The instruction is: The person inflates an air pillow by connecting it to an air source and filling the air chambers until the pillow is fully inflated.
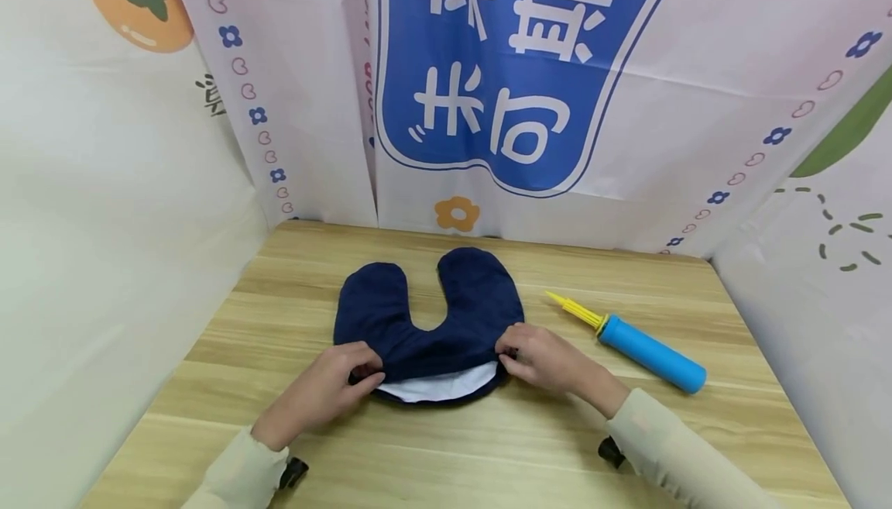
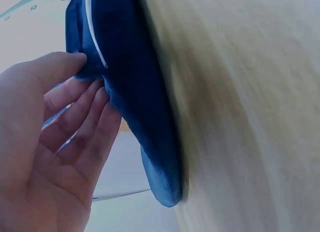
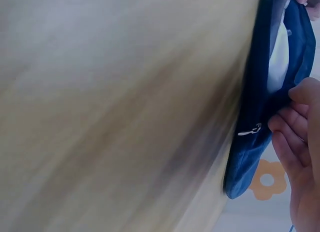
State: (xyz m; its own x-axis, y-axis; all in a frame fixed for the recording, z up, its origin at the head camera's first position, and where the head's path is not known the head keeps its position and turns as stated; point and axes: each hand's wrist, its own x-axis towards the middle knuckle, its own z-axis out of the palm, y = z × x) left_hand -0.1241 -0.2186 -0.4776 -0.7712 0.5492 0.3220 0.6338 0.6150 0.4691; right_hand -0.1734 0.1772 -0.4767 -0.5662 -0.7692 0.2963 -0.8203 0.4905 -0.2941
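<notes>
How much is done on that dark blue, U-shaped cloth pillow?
Done: the pillow is unzipped, showing white material inside.
In hand: left hand and right hand hold the opening's far edge.
Left to do, perhaps: inflating, since the blue-and-yellow tube-shaped pump lies unheld, then zipping up, since the opening gapes.

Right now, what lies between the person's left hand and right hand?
In the head view, the navy U-shaped cushion spans from the left hand to the right hand, with white material showing in its open near edge.
</notes>
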